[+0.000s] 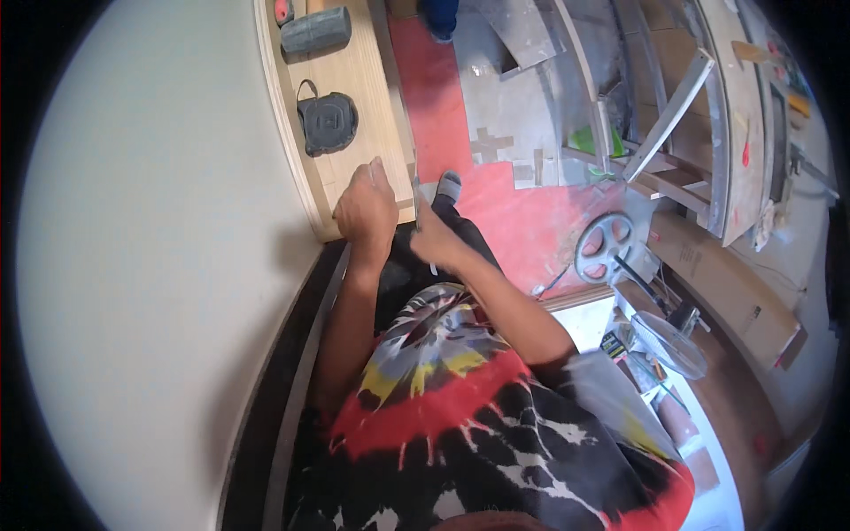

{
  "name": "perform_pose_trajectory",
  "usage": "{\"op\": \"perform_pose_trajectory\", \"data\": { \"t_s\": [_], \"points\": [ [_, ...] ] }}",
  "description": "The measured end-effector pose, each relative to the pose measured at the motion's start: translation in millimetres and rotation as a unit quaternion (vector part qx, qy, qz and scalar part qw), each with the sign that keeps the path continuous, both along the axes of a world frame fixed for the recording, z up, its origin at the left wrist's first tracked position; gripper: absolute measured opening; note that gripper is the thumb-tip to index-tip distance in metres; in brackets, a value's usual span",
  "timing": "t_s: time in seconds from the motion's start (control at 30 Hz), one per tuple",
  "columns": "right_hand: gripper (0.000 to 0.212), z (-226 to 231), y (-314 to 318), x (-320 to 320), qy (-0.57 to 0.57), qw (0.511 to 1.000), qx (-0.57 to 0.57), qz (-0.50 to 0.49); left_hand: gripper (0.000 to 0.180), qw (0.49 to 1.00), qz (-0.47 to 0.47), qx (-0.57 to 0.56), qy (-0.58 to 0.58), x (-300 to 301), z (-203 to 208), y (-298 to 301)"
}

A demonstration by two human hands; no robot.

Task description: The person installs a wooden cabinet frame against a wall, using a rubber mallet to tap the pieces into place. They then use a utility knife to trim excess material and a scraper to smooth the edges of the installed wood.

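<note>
My left hand (367, 211) is closed over the near end of a pale wooden board (363, 97) with a raised edge along the wall. What its fingers hold, if anything, is hidden. Just to the right, my right hand (436, 241) is wrapped round a thin, flat, blade-like tool (416, 181) that points up past the board's right edge. A small pale end (433, 269) shows below that fist. Ahead of my left hand, a black tape measure (329, 122) with a strap lies on the board. Beyond it rests a dark grey cylinder (316, 31).
A plain wall (159, 221) runs close on the left. Red sheeting (496, 221) covers the floor. To the right stand a fan with a round grey base (611, 248), a long cardboard box (726, 283) and a leaning wooden strip (670, 115). Another person's leg (438, 18) shows at the top.
</note>
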State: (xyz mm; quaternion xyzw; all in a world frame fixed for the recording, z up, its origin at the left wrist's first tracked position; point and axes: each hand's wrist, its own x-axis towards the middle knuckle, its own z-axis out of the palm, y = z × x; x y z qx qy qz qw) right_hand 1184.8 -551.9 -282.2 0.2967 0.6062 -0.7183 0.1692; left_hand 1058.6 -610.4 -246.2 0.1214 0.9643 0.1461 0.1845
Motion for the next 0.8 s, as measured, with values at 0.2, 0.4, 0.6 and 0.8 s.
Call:
{"op": "perform_pose_trajectory", "data": {
  "t_s": [0.2, 0.4, 0.6, 0.8],
  "points": [
    [0.083, 57, 1, 3, -0.057, 0.997, 0.045, 0.035, 0.043, 0.999, 0.030, -0.026, -0.014, 2, -8, 5],
    [0.084, -43, 9, -12, -0.041, 0.998, 0.043, 0.006, 0.045, 1.000, -0.004, 0.006, 0.022, 4, -17, 3],
    [0.084, 12, -28, 10, 0.053, 0.988, 0.143, -0.038, 0.045, 1.000, 0.008, 0.029, -0.005, 0, -14, 3],
    [0.082, 9, 6, -8, -0.074, 0.996, -0.026, -0.038, 0.047, 1.000, 0.007, -0.002, 0.024, -1, -15, 6]
  ]
}}
